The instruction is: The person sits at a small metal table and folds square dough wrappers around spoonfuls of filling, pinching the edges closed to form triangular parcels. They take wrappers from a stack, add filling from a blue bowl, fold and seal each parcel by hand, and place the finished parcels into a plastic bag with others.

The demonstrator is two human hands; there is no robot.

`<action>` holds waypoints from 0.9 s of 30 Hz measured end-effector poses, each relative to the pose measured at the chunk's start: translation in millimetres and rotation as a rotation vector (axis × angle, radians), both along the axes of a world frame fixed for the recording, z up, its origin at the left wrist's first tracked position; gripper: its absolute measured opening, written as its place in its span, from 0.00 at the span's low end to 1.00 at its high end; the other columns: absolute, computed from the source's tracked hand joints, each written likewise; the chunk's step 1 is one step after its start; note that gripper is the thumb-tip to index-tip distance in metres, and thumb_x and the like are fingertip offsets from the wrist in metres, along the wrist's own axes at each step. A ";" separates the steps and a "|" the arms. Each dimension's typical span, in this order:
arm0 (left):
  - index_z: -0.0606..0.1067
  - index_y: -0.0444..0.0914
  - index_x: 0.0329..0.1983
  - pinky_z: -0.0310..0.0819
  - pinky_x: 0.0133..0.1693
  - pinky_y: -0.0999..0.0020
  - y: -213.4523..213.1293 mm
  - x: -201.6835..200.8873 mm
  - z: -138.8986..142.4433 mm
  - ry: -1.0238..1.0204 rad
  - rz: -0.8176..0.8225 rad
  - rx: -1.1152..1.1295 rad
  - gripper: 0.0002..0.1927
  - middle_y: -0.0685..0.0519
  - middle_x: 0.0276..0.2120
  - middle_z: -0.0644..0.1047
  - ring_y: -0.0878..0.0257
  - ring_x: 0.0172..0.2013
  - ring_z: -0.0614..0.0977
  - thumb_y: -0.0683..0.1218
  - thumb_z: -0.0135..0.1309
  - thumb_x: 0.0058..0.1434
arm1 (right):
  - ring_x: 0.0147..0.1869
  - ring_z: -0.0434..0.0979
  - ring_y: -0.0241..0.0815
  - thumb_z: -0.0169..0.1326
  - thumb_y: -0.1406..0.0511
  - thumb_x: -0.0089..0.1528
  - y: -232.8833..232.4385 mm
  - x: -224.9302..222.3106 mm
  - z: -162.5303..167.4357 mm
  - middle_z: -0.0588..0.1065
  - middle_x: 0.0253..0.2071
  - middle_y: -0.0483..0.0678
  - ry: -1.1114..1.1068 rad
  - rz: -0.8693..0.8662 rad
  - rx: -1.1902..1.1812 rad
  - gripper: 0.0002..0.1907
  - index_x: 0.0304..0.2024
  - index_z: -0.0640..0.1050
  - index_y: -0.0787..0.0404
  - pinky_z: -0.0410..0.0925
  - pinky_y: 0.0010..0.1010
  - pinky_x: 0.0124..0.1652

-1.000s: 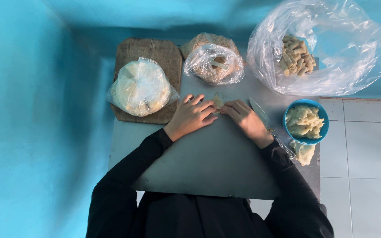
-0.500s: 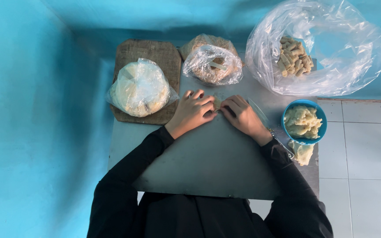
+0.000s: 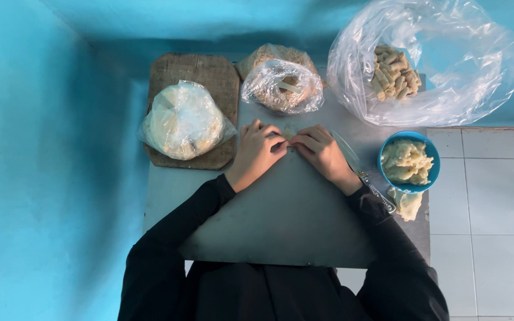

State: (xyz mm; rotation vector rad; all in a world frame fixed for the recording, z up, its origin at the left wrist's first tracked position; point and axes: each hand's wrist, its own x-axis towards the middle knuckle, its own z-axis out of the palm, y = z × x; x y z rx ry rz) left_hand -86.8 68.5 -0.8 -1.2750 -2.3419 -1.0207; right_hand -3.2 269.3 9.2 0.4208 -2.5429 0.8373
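The grey table [image 3: 281, 226] carries all items, listed from largest to smallest. A large clear plastic bag [image 3: 447, 89] sits at the far right corner and holds a heap of pale rolled pieces [image 3: 392, 72]. A brown woven mat [image 3: 209, 74] lies at the far left, with a bagged stack of pale round wrappers [image 3: 182, 119] resting on it. A smaller clear bag [image 3: 282, 86], contents indistinct, stands between mat and large bag. A blue bowl [image 3: 432, 172] of pale yellow filling stands at the right edge; a loose lump of the same filling [image 3: 408, 203] lies just beside it, nearer the person. A metal knife [image 3: 367, 181] lies between the bowl and the right forearm. The work piece is a small pale wrapper piece [image 3: 290, 132], flat on the table just in front of the smaller bag, between the two hands and largely covered by them. The left hand [image 3: 257, 153] and right hand [image 3: 322, 151] meet over it, fingers curled and close together, tips pressed onto or pinching its near edge; the exact grip is hidden. Judged from its look, the piece is light, thin, soft and easily torn, possibly tacky. Hold it at the edges with fingertips, using light, even pressure from both sides.
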 end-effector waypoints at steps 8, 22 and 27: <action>0.80 0.41 0.45 0.61 0.48 0.60 -2.9 3.7 1.4 -0.188 -0.009 -0.028 0.10 0.59 0.36 0.81 0.60 0.42 0.74 0.45 0.63 0.61 | 0.52 0.76 0.52 0.62 0.71 0.59 -1.1 4.8 8.3 0.77 0.48 0.50 -0.018 0.031 0.098 0.14 0.48 0.81 0.64 0.72 0.40 0.50; 0.81 0.44 0.41 0.61 0.49 0.59 -9.9 1.3 -16.0 0.096 -0.008 -0.085 0.11 0.61 0.40 0.76 0.59 0.46 0.72 0.53 0.63 0.62 | 0.50 0.77 0.48 0.63 0.67 0.60 3.3 1.6 24.1 0.77 0.45 0.48 -0.057 0.064 0.149 0.11 0.45 0.83 0.61 0.70 0.40 0.47; 0.82 0.43 0.37 0.60 0.49 0.57 -1.8 -8.1 -7.7 0.013 -0.020 -0.098 0.08 0.58 0.36 0.78 0.57 0.46 0.73 0.52 0.62 0.63 | 0.51 0.77 0.51 0.62 0.68 0.61 10.3 -8.5 31.2 0.77 0.45 0.51 -0.090 0.130 0.137 0.09 0.43 0.82 0.64 0.71 0.40 0.49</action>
